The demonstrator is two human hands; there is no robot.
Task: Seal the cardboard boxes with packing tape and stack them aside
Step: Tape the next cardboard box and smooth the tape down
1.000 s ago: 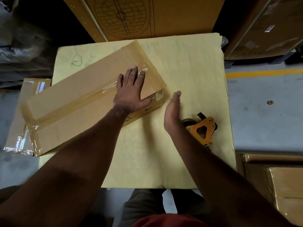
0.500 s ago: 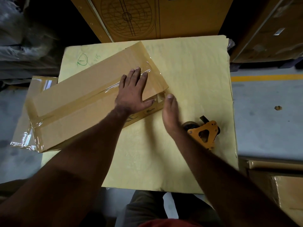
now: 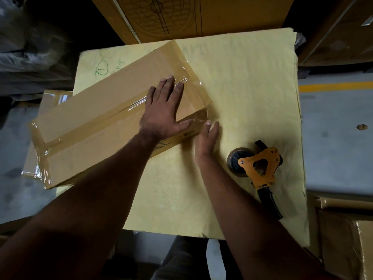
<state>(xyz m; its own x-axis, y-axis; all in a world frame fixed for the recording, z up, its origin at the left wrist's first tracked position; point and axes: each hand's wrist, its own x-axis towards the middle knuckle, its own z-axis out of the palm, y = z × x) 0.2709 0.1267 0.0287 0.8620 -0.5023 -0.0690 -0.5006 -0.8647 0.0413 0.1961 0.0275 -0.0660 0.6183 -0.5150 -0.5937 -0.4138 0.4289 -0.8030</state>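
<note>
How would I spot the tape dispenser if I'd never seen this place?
Find the big pale yellow sheet covering the work surface. Near its right edge, beside the right hand, lies the tape dispenser. It is the only orange thing there, with a black handle and a tape roll.

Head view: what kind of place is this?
Probably a warehouse packing area: large cartons stacked around the work surface, a grey floor with a yellow line, and a tape dispenser beside a taped box.

left hand [image 3: 161,114]: flat, palm down, fingers spread | right hand [image 3: 206,138]: on edge, fingers straight together
</note>
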